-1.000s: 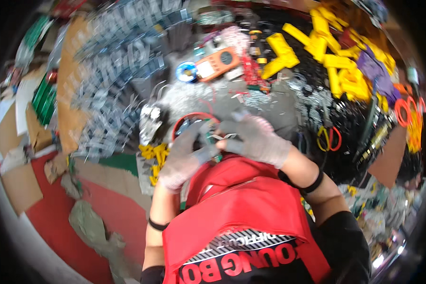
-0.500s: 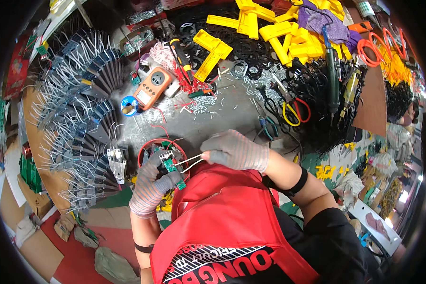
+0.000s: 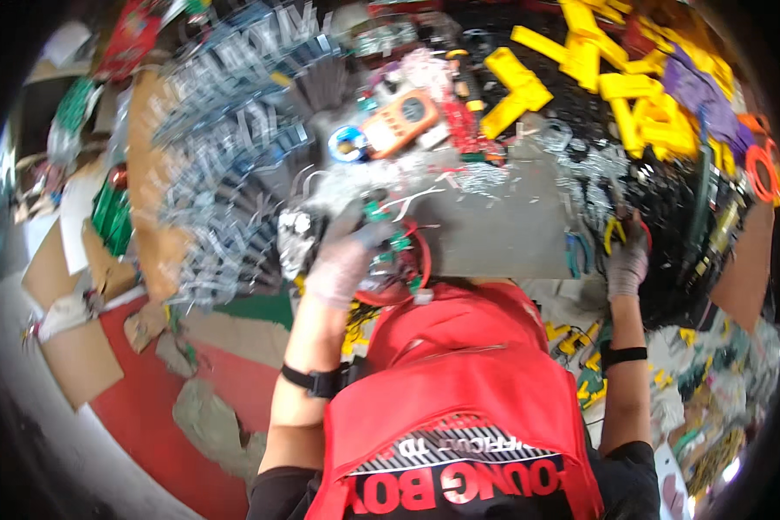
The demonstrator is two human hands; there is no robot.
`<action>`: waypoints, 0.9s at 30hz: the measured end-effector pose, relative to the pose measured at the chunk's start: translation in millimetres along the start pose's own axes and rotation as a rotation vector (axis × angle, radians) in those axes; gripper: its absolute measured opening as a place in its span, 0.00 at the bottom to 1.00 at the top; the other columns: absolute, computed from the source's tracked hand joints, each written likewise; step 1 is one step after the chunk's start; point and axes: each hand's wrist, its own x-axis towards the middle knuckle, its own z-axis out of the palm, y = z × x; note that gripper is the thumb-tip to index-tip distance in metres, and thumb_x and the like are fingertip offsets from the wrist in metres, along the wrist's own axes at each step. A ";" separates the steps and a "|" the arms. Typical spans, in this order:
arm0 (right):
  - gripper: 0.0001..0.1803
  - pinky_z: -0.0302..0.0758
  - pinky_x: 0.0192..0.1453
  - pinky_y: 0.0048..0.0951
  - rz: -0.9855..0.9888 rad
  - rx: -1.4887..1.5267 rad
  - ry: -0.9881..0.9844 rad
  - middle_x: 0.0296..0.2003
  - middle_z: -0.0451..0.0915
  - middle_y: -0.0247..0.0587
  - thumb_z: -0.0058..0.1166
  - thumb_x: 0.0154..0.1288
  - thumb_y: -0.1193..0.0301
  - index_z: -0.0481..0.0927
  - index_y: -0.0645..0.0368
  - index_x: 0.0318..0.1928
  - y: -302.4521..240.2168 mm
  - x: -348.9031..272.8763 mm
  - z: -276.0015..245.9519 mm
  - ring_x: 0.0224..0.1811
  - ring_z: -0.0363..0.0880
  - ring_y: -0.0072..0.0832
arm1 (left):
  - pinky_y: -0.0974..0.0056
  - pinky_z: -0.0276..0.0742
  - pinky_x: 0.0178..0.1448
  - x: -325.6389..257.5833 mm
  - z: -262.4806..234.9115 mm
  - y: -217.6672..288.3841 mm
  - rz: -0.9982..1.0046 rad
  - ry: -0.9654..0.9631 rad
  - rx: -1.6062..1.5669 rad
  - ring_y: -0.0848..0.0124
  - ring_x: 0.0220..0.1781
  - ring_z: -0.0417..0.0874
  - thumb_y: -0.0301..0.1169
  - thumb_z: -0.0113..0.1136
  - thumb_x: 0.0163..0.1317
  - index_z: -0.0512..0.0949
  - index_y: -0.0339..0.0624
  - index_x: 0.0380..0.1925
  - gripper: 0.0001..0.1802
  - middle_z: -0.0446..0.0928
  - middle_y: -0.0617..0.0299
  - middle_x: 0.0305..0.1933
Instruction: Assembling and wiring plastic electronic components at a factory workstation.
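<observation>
My gloved left hand, smeared by motion, is closed on a small green circuit board over a round red tub. Two pale wires run from the board toward the right. More green boards sit in the tub, partly hidden by my hand. My gloved right hand is at the scissors with yellow and red handles, its fingers closed about the handles. Just left of it lie teal-handled pliers.
An orange meter and a blue solder spool stand behind the tub. Rows of dark parts with pale wires fill the left. Yellow plastic pieces and black cables crowd the right; small metal pins lie mid-table.
My right hand has let go of the pale wires and moved right to the scissors. My left hand keeps the board over the tub. The whole view has shifted.
</observation>
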 end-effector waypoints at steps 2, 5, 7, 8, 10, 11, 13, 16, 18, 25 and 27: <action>0.37 0.71 0.58 0.33 -0.069 0.153 -0.002 0.52 0.76 0.48 0.55 0.51 0.83 0.66 0.54 0.66 17.2 4.6 3.4 0.53 0.76 0.40 | 0.68 0.73 0.46 -2.5 -0.8 -2.6 -0.034 -0.033 -0.100 0.74 0.42 0.76 0.29 0.58 0.55 0.68 0.35 0.59 0.29 0.76 0.61 0.46; 0.34 0.73 0.55 0.32 -0.071 -0.106 -0.052 0.51 0.77 0.46 0.55 0.55 0.83 0.68 0.54 0.65 -6.9 8.0 -12.2 0.52 0.77 0.34 | 0.66 0.77 0.47 -7.3 -10.3 -11.9 0.003 -0.050 -0.222 0.70 0.44 0.79 0.25 0.59 0.57 0.68 0.33 0.58 0.27 0.77 0.58 0.45; 0.30 0.75 0.50 0.31 -0.048 0.404 -0.102 0.46 0.78 0.44 0.58 0.59 0.79 0.70 0.54 0.63 -15.9 0.7 -13.4 0.48 0.78 0.29 | 0.66 0.78 0.47 -12.4 -12.2 -10.3 -0.025 -0.012 -0.233 0.69 0.43 0.79 0.25 0.59 0.57 0.68 0.33 0.57 0.26 0.77 0.58 0.45; 0.30 0.75 0.50 0.31 -0.058 0.403 -0.109 0.46 0.78 0.44 0.58 0.59 0.79 0.70 0.54 0.63 -24.3 -5.6 -11.7 0.48 0.78 0.29 | 0.65 0.78 0.48 -14.2 -12.0 -10.8 -0.055 0.013 -0.242 0.68 0.43 0.80 0.25 0.59 0.58 0.69 0.32 0.56 0.25 0.77 0.58 0.44; 0.27 0.77 0.45 0.32 0.014 0.966 -0.448 0.42 0.78 0.42 0.64 0.58 0.71 0.72 0.54 0.59 -57.7 -30.0 -7.8 0.44 0.78 0.27 | 0.65 0.79 0.50 -12.4 -13.0 -16.7 -0.035 0.031 -0.278 0.69 0.44 0.80 0.24 0.59 0.59 0.70 0.32 0.53 0.22 0.76 0.58 0.44; 0.27 0.77 0.45 0.33 -0.244 0.706 -0.433 0.40 0.78 0.43 0.65 0.57 0.67 0.72 0.56 0.57 -96.8 -47.5 -16.3 0.41 0.78 0.30 | 0.65 0.79 0.50 -11.6 -12.8 -19.0 -0.028 0.055 -0.298 0.69 0.44 0.80 0.23 0.59 0.59 0.71 0.32 0.53 0.21 0.77 0.58 0.44; 0.29 0.76 0.44 0.36 -0.507 0.394 -0.571 0.39 0.78 0.46 0.67 0.55 0.60 0.72 0.58 0.53 -176.1 -70.2 -39.4 0.39 0.79 0.38 | 0.67 0.80 0.49 -11.1 -14.1 -19.6 -0.027 0.114 -0.264 0.69 0.42 0.81 0.22 0.60 0.59 0.73 0.33 0.49 0.18 0.77 0.59 0.42; 0.31 0.76 0.44 0.41 -0.629 0.332 -0.815 0.40 0.78 0.53 0.65 0.55 0.53 0.71 0.58 0.51 -218.0 -78.8 -25.3 0.41 0.78 0.50 | 0.69 0.81 0.46 -10.1 -15.8 -24.0 -0.037 0.196 -0.216 0.71 0.39 0.81 0.22 0.61 0.58 0.74 0.33 0.46 0.16 0.77 0.61 0.38; 0.28 0.75 0.43 0.43 -0.596 0.348 -0.910 0.37 0.79 0.54 0.64 0.57 0.54 0.71 0.60 0.50 -233.1 -79.0 -18.1 0.41 0.79 0.52 | 0.70 0.81 0.45 -9.2 -17.3 -27.2 -0.016 0.224 -0.180 0.72 0.37 0.81 0.22 0.61 0.57 0.74 0.34 0.45 0.15 0.77 0.61 0.36; 0.24 0.73 0.42 0.36 -0.441 0.530 -1.248 0.30 0.77 0.49 0.50 0.66 0.50 0.74 0.60 0.45 -263.6 -76.3 -19.1 0.35 0.78 0.37 | 0.73 0.78 0.39 -7.6 -18.1 -25.8 0.025 0.325 -0.043 0.76 0.31 0.79 0.23 0.62 0.56 0.75 0.35 0.38 0.10 0.76 0.63 0.31; 0.23 0.73 0.42 0.35 -0.460 0.466 -1.239 0.29 0.77 0.47 0.49 0.66 0.50 0.74 0.60 0.43 -268.3 -74.8 -17.8 0.34 0.77 0.36 | 0.73 0.76 0.38 -5.3 -20.2 -26.3 0.087 0.315 -0.025 0.77 0.30 0.78 0.23 0.62 0.55 0.76 0.36 0.36 0.09 0.76 0.64 0.30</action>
